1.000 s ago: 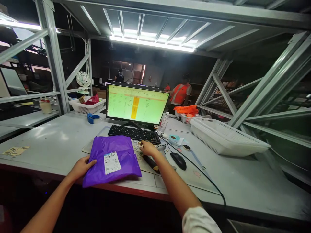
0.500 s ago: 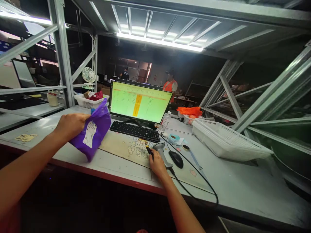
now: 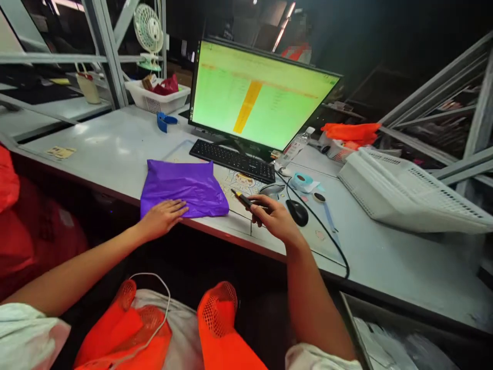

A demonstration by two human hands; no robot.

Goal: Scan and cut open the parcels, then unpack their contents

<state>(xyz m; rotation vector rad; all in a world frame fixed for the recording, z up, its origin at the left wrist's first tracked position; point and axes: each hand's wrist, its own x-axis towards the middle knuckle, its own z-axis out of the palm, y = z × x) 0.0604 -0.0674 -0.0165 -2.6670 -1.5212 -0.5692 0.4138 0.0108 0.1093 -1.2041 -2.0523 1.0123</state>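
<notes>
A purple plastic mailer bag [image 3: 181, 182] lies flat at the front edge of the table, no label showing on its upper face. My left hand [image 3: 164, 216] rests on the bag's near edge, fingers stretched out and flat. In my right hand [image 3: 273, 213] is a slim black and yellow utility knife [image 3: 242, 198], its tip pointing left toward the bag. The knife is above the desk mat, right of the bag and apart from it. Just behind my right hand lies a grey barcode scanner [image 3: 272, 189], partly hidden. A black mouse [image 3: 297, 212] sits to its right.
Behind the bag stand a black keyboard [image 3: 231, 160] and a lit monitor [image 3: 254, 97]. A tape roll [image 3: 301, 181], a bottle [image 3: 298, 146] and white baskets [image 3: 408, 190] are on the right. A blue tape dispenser [image 3: 166, 122] and a small basket [image 3: 157, 100] are at the back left.
The purple bag went from being held up in my left hand to lying on the table, labelled face out of sight. My left hand let go and flattened on it. My right hand lifted the knife.
</notes>
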